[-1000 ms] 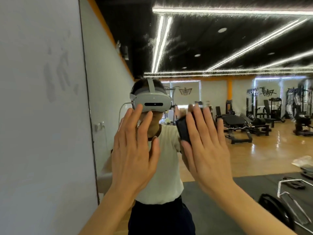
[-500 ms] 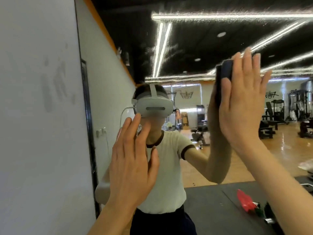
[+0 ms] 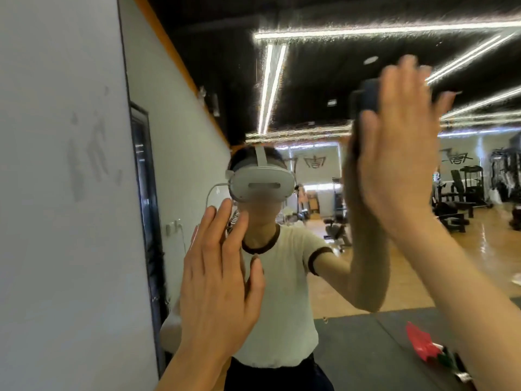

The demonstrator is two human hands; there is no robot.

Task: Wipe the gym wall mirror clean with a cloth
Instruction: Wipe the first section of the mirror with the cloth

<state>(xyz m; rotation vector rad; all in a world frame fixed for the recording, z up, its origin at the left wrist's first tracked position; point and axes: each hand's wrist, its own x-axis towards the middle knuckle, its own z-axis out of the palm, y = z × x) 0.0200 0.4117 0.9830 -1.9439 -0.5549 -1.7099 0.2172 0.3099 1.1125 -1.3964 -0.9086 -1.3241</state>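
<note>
The wall mirror (image 3: 310, 88) fills the view to the right of its dark frame. My right hand (image 3: 397, 153), fingers straight, presses a dark cloth (image 3: 366, 98) flat against the glass high up at the right; only the cloth's left edge shows past the fingers, and it is blurred. My left hand (image 3: 220, 280) rests flat on the glass lower down, fingers spread and empty. Fine speckled streaks show on the glass around the reflected ceiling lights.
A white wall (image 3: 56, 193) with grey smudges runs along the left, up to the mirror's dark frame edge (image 3: 146, 221). The glass reflects me, gym machines, a wooden floor, a dark mat and a red item (image 3: 420, 342) at the lower right.
My right hand has carried the cloth from chest height in the middle up to the upper right of the glass. The left hand has stayed in place.
</note>
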